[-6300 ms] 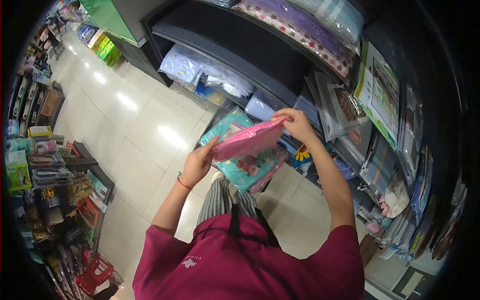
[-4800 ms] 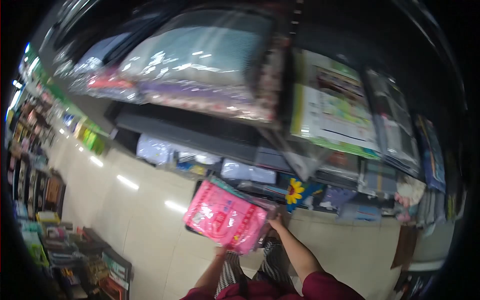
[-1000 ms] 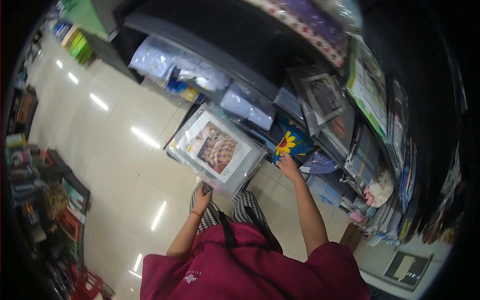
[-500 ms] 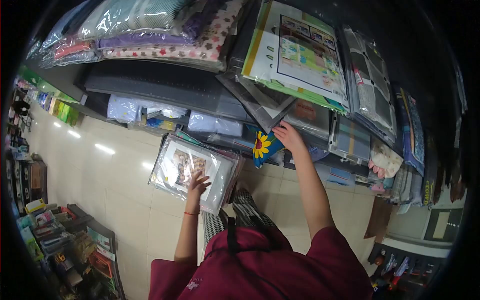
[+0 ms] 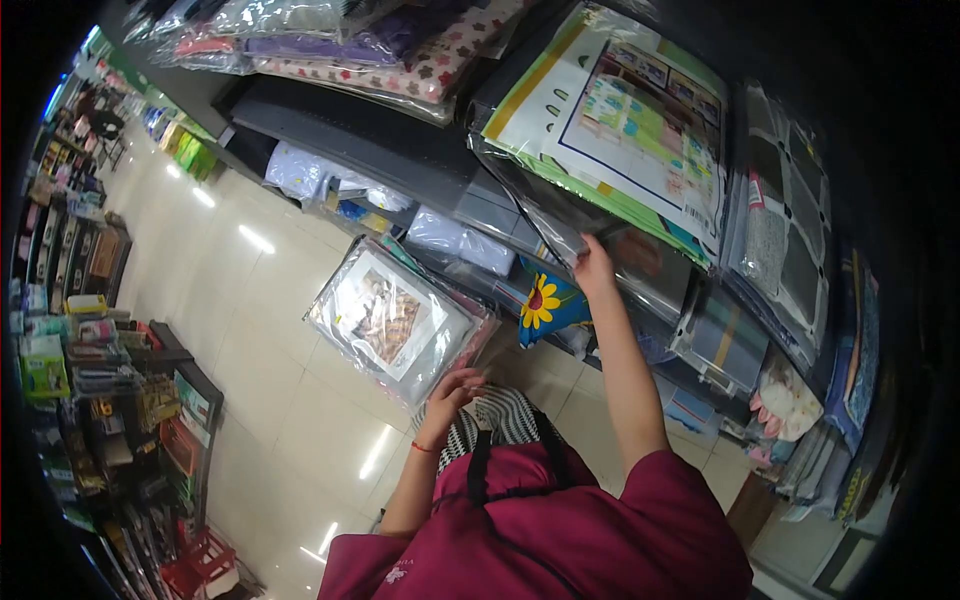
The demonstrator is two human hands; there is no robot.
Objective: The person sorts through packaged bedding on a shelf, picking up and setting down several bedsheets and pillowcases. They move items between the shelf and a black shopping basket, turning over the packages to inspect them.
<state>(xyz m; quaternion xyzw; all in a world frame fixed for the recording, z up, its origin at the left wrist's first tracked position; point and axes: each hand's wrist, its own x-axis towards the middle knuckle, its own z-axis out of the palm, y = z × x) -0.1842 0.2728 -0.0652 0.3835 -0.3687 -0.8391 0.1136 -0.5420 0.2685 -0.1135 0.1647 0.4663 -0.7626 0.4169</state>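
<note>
Propping the clear-wrapped bedding pack (image 5: 400, 318) mid-frame, her left hand (image 5: 455, 385) grips its edge, freeing the right hand (image 5: 592, 268) to pinch shelved packets (image 5: 560, 225).

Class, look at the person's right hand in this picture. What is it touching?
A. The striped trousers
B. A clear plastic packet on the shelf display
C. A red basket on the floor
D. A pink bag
B: the right hand reaches up to the clear plastic packet below the green-edged printed pack.
</note>
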